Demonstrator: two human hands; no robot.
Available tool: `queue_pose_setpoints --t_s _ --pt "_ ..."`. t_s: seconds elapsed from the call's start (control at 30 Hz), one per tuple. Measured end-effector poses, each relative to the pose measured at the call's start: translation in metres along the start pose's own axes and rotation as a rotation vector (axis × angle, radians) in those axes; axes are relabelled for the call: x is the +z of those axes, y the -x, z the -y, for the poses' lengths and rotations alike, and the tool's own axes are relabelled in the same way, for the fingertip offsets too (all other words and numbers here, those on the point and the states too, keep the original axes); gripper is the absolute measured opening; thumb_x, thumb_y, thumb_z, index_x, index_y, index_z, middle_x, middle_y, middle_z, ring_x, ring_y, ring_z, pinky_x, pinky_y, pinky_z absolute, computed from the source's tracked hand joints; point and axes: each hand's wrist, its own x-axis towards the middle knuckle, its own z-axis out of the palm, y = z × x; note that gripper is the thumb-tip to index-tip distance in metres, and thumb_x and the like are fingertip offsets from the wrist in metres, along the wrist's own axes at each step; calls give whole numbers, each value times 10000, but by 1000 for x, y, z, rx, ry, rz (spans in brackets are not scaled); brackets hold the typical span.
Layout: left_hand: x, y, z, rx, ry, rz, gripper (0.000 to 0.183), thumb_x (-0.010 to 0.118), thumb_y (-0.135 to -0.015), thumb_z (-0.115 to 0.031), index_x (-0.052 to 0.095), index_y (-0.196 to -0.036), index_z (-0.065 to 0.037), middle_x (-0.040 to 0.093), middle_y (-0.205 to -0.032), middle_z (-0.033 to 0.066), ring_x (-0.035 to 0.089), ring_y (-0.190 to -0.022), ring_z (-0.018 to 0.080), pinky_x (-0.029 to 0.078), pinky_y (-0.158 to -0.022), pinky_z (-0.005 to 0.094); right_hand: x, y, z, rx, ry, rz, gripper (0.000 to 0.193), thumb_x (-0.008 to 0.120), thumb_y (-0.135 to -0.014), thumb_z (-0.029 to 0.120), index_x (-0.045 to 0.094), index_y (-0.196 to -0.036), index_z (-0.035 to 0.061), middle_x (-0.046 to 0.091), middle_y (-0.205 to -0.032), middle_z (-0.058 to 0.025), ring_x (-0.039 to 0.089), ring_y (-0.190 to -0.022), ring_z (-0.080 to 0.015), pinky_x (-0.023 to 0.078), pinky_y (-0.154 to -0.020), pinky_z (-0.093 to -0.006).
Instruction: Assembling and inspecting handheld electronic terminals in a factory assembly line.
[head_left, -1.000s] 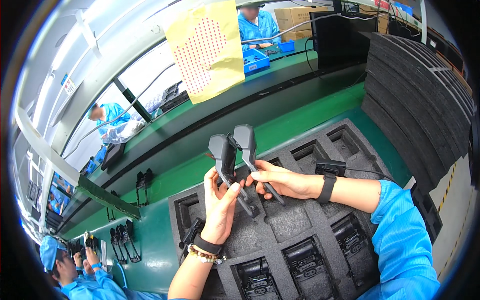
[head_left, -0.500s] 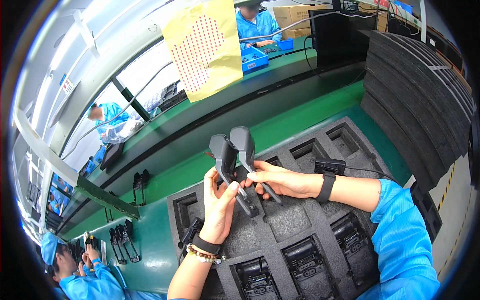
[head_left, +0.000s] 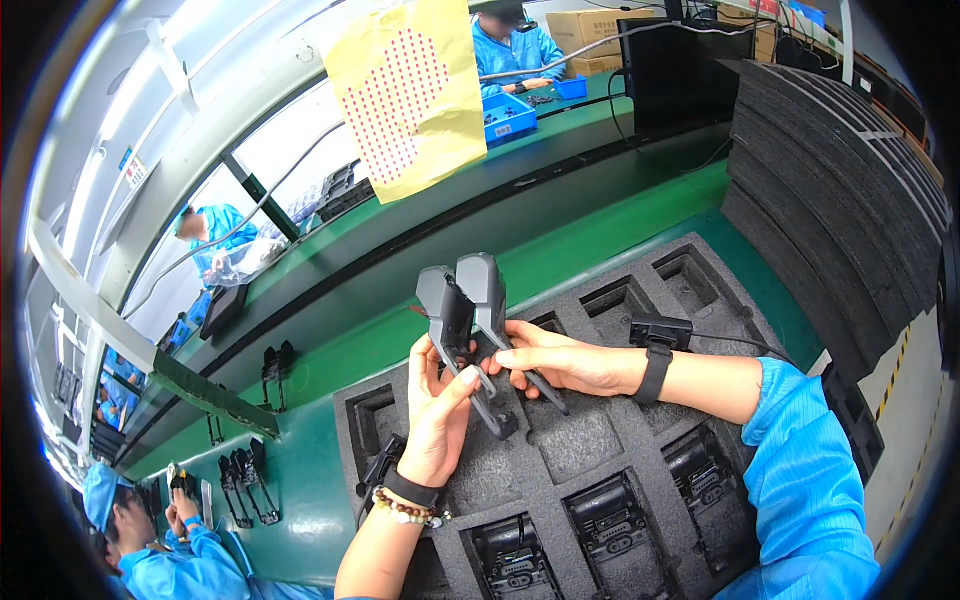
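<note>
Both hands hold a dark grey plastic part with two long arms [head_left: 482, 290], raised over a grey foam tray [head_left: 545, 470]. Its broad, blocky ends point up and away from me, and the thin ends slant down toward the tray. My left hand [head_left: 437, 405] is closed on the left arm, thumb on top. My right hand [head_left: 560, 360] pinches the right arm, its thumb along the near side. Whether the two arms join is hard to see behind my fingers. Below, black moulded units [head_left: 612, 525] with small slots sit in the tray's near pockets.
Stacked dark foam trays [head_left: 830, 200] rise at the right. Several black two-legged parts [head_left: 248, 482] stand on the green bench at the left, near a co-worker in blue [head_left: 170, 560]. A yellow dotted sheet [head_left: 405, 100] hangs ahead. Another person [head_left: 515, 50] sits across the bench.
The two-armed part has tilted slightly, and its thin ends have spread a little further apart. Both hands keep their hold in nearly the same place.
</note>
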Motion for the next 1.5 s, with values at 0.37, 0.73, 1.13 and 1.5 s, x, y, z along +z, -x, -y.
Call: queue_pose_setpoints --t_s 0.37,0.73,1.13,1.5 --pt "-8 -2 3 -25 -11 20 619 721 -853 -89 395 -1378 -110 482 -1257 60 521 -1135 177 417 -945 332 2 1 2 8 17 -21 835 651 -921 435 199 -1513 56 490 -1278 -37 477 -1077 -106 400 -893 -290" --pt "-8 -1 2 -54 24 13 552 680 -886 -107 402 -1363 -117 470 -1305 59 495 -1188 183 423 -996 358 2 1 2 43 33 -23 897 666 -900 479 188 -1513 32 455 -1356 -90 450 -1225 -160 379 -1000 -334" --pt "-8 -1 1 -55 40 8 579 684 -876 -81 389 -1373 -113 456 -1320 63 488 -1204 189 432 -1024 383 2 0 2 18 78 -33 857 648 -913 480 215 -1499 28 453 -1390 -96 434 -1275 -174 366 -1034 -346" --pt "-10 -7 2 -114 200 -45 543 671 -903 -183 421 -1375 -83 573 -1133 96 586 -978 189 491 -950 318 -29 -14 -6 -139 -243 -98 566 372 -1014 535 502 -1276 51 567 -1335 -116 612 -1053 -190 528 -853 -337"
